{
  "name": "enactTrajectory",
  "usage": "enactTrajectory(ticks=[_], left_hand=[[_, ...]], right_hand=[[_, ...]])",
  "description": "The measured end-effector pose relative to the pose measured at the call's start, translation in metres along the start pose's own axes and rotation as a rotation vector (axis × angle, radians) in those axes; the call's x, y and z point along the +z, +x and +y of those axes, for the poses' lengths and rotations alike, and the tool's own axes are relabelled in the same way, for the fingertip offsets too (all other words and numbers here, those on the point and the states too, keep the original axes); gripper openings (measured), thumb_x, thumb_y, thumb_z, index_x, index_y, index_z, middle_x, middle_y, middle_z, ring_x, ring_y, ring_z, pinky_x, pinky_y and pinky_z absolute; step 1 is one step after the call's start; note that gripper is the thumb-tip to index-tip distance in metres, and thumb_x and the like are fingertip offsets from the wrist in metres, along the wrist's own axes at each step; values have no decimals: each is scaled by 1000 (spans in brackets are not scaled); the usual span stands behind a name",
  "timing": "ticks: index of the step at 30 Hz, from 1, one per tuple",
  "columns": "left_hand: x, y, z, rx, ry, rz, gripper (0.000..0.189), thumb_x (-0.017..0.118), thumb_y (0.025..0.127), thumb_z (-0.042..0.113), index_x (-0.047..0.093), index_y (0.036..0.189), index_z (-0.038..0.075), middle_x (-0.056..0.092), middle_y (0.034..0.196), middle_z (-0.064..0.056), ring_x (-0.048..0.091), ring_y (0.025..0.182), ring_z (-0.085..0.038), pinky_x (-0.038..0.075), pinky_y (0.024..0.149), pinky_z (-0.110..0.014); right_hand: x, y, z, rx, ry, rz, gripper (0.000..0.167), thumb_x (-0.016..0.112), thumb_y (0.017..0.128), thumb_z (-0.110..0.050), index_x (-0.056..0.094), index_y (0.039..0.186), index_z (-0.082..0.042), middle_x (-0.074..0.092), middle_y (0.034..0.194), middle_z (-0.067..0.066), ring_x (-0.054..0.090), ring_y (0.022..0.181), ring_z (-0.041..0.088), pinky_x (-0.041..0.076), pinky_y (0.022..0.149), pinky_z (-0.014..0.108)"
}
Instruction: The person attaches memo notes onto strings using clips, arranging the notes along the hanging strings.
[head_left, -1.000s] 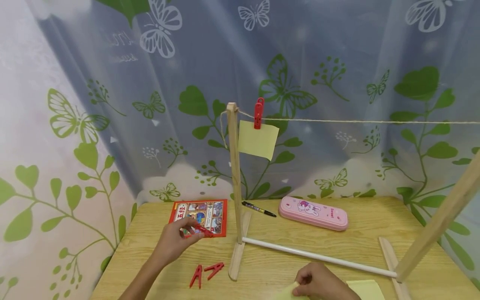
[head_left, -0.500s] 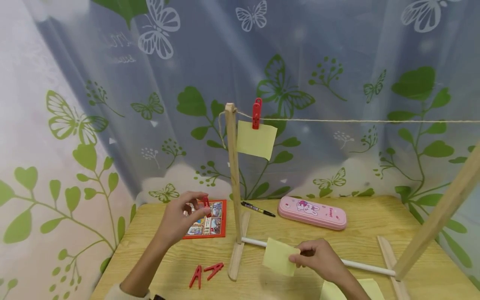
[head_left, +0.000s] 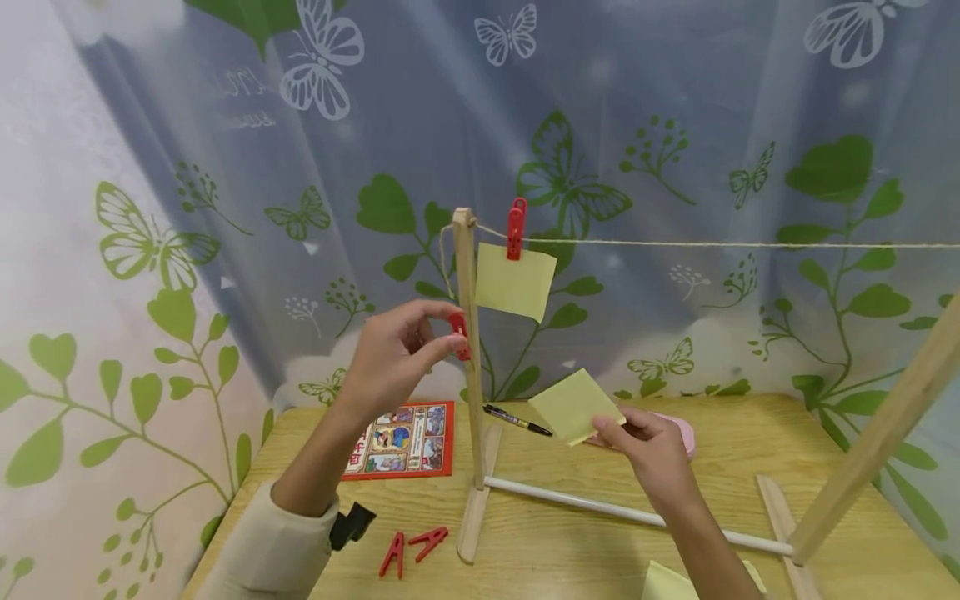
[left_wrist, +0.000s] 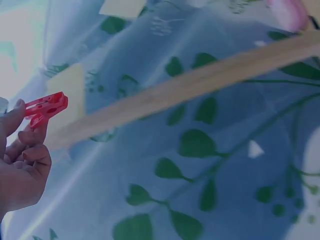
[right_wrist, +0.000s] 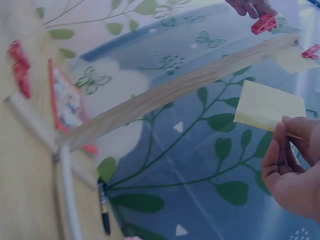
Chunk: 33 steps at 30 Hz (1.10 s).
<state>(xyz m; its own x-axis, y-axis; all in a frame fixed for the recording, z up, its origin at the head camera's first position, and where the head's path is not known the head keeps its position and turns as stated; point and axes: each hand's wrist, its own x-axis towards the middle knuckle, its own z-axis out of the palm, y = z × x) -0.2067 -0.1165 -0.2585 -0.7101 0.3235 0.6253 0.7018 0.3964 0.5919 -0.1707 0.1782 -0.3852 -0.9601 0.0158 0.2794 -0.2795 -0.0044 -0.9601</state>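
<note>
My left hand (head_left: 393,354) pinches a red clothespin (head_left: 460,336) between thumb and fingertips, overlapping the left wooden post (head_left: 471,392) in the head view. In the left wrist view the same clothespin (left_wrist: 47,106) points away from the fingers. My right hand (head_left: 652,454) holds a yellow paper square (head_left: 573,404) by its lower right corner, above the table and below the string (head_left: 675,243). The right wrist view shows that paper (right_wrist: 267,105) between thumb and fingers. Another yellow square (head_left: 513,283) hangs from the string near the post under a red clothespin (head_left: 515,229).
Two red clothespins (head_left: 429,543) lie at the front left of the table. Behind the post are a red-bordered booklet (head_left: 405,437) and a pen (head_left: 517,419). The right hand partly hides a pink pencil case (head_left: 684,435). More yellow paper (head_left: 663,583) lies at the front; a white bar (head_left: 585,500) joins the posts.
My left hand has risen from over the booklet toward the post with the clothespin. My right hand has lifted a yellow paper square up from the front of the table.
</note>
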Motion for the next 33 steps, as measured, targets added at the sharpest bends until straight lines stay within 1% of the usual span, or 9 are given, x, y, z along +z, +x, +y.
enactTrajectory(ticks=[5,9,15,18,20,23,26,28,33], left_hand=[[5,24,24,81,-58,29,22,71,85,9,67,106,4,45,54,-3,34,46,-13,29,46,-24],[10,40,39,130,-81,47,19,70,85,8,67,102,2,42,53,-3,32,47,-14,27,47,-25],[18,59,53,164,-146,63,15,70,85,7,68,98,1,39,51,-3,30,46,-16,25,45,-26],[24,68,60,190,-197,75,14,70,85,6,68,97,-1,41,52,-6,29,45,-15,24,46,-26],[28,73,65,208,-242,79,13,69,85,3,67,96,-4,50,54,-11,29,45,-15,24,46,-25],[34,81,71,228,-285,97,11,68,85,1,67,93,-6,54,57,-19,30,44,-14,24,45,-24],[39,89,78,239,-292,124,10,67,85,2,66,92,-5,54,57,-22,30,43,-14,23,44,-23],[44,94,82,242,-283,141,10,68,86,3,67,91,-4,55,56,-19,30,42,-15,23,43,-23],[52,106,90,183,-217,170,12,68,88,12,67,94,2,54,52,-7,31,40,-16,22,41,-24]], right_hand=[[4,10,-14,12,171,35,12,62,92,-9,70,85,-14,60,77,-7,55,76,8,50,74,20],[10,19,-24,4,284,62,15,60,92,-10,68,81,-15,58,78,-5,53,78,10,49,75,21],[15,30,-38,2,433,102,18,60,92,-6,69,78,-14,58,79,-3,55,75,9,49,75,19],[15,35,-46,-11,496,127,16,62,90,-5,70,78,-12,59,80,-2,56,74,9,49,74,19],[15,39,-50,-20,519,137,14,63,89,-4,71,80,-11,60,81,-1,56,73,10,49,73,19],[14,44,-55,-27,537,142,12,64,88,-4,72,82,-11,61,80,-1,56,73,10,49,73,19],[14,49,-59,-51,562,149,13,64,88,-2,72,81,-10,61,80,-1,57,73,11,49,73,19],[14,51,-61,-65,584,153,14,64,88,-1,72,80,-9,61,79,0,57,72,11,49,72,19],[15,56,-65,-51,601,171,16,62,88,0,71,79,-9,60,80,0,56,72,11,49,71,19]])
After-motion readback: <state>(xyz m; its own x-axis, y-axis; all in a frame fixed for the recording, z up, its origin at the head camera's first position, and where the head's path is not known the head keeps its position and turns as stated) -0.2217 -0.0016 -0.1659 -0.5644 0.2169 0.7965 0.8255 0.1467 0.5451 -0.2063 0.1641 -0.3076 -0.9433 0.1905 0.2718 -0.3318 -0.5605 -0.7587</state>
